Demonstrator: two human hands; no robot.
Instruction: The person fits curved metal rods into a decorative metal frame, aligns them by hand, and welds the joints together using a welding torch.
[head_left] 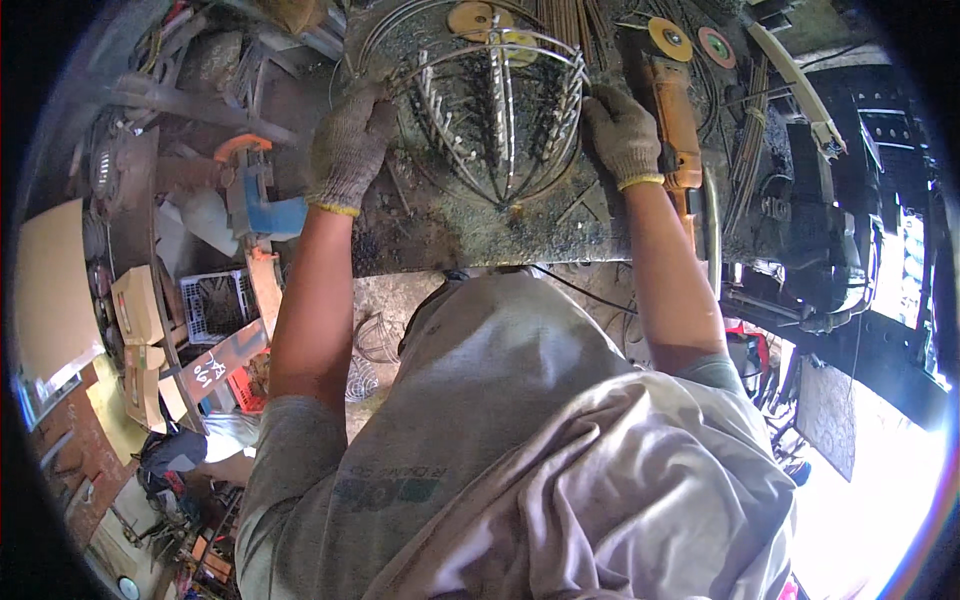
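A curved metal rod frame (500, 130) stands at the top middle, on a dark, gritty workbench (450, 240). Its ribs carry rows of short metal pieces and run together toward the near side. My left hand (350, 150), in a grey knitted glove with a yellow cuff, closes at the frame's left edge. On the opposite edge my right hand (622, 138), gloved the same way, also grips the frame. The fingertips of both hands are partly hidden. Just right of my right hand lies an orange angle grinder (676, 125) with a yellow disc (670, 38).
A green and red disc (716, 47) lies beyond the grinder. Thin metal rods (748, 150) lie along the bench's right side. Round yellowish discs (480, 20) sit behind the frame. Left of the bench are a blue metal piece (272, 212), a plastic crate (215, 305) and cardboard boxes (138, 305).
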